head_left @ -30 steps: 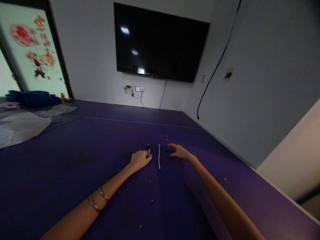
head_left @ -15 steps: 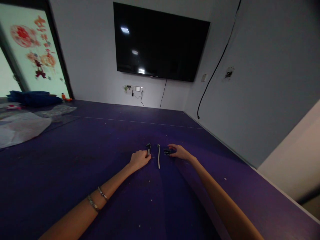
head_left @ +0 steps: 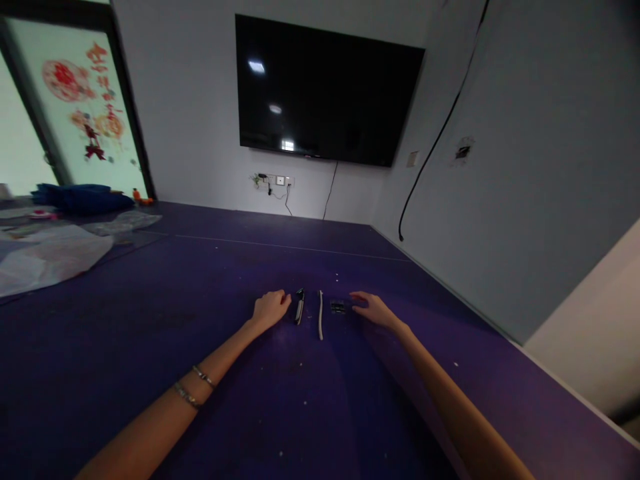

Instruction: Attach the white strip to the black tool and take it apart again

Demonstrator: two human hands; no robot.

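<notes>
My left hand (head_left: 273, 308) rests on the purple surface with its fingers curled in and nothing visible in them. Just to its right, apart from the fingertips, lies a slim black-and-silver object (head_left: 299, 308), too small to name. A thin whitish stick or tube (head_left: 321, 316) lies lengthwise in the middle. Right of that is a small dark flat piece (head_left: 338, 307) with lighter marks; its kind is unclear. My right hand (head_left: 371, 309) is beside this piece, not touching it, thumb and fingers apart and holding nothing.
The purple surface (head_left: 210, 307) carries scattered white specks. Clear plastic sheeting (head_left: 60, 253) and dark blue cloth (head_left: 83, 199) lie at the far left. A television (head_left: 325, 90) hangs on the back wall, and a black cable (head_left: 440, 133) dangles along the right wall.
My left hand has let go of the black-and-silver object and drawn left. My right hand has moved right, away from the small dark piece. The view has shifted slightly.
</notes>
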